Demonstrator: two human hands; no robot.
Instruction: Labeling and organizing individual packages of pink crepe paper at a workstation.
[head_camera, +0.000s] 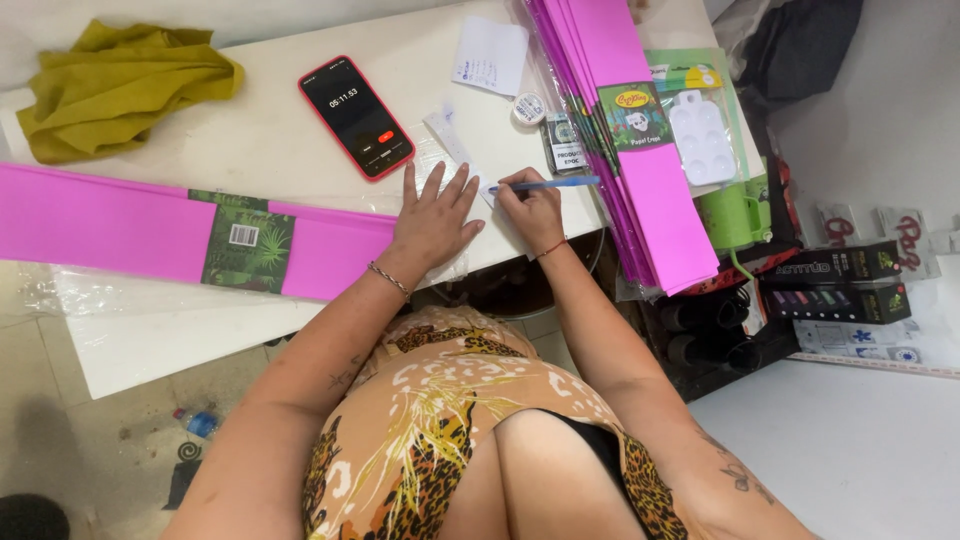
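Pressing flat on clear plastic wrap (445, 180) near the front edge of the white table (270, 135), the left hand (432, 222), fingers spread, gripping nothing. Just beside it, touching or nearly so, the right hand (533, 208), closed around a blue pen (548, 183), tip aimed left onto a narrow white paper strip (452, 142). Little free room around both hands: table edge right below the wrists, a long pink roll of crepe paper (100, 225) with a dark leafy band lying to the left along that edge, a tall stack of pink crepe paper (640, 140) closing off the right side and hanging past the table's rim. More open surface further back, broken by a red-cased phone (356, 117) with a dark screen, a white note (490, 55), a small round tin (528, 108). Far left corner taken by a crumpled olive cloth (110, 85). Pen slim, blue, lying nearly level, held close to the writing end, most of its barrel sticking out to the right. Beyond the stack, a white paint palette (703, 135) and dark boxes (835, 285) crowded together lower down.
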